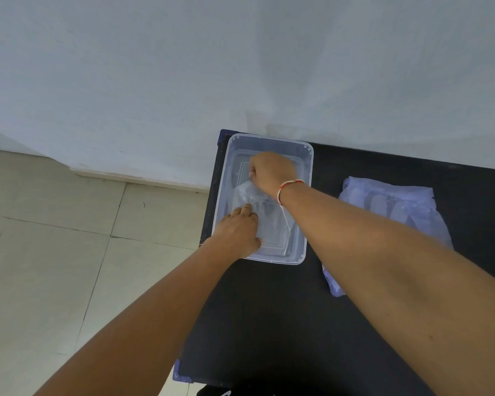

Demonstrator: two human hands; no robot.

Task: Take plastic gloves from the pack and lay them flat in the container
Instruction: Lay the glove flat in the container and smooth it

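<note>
A clear plastic container (307, 167) stands at the left end of the black table. Inside it lies a see-through plastic glove (265, 212). My left hand (237, 234) reaches over the near left wall and presses its fingertips on the glove's lower part. My right hand (270, 170) is inside the container, fingers pinched on the glove's upper edge. A red and white thread is tied around that wrist. The pack of plastic gloves (395, 207), a pale bluish crumpled bag, lies on the table to the right of the container, partly behind my right forearm.
The black table (269, 324) ends just left of the container, with tiled floor (55, 238) below. A pale wall (240, 67) runs close behind the table.
</note>
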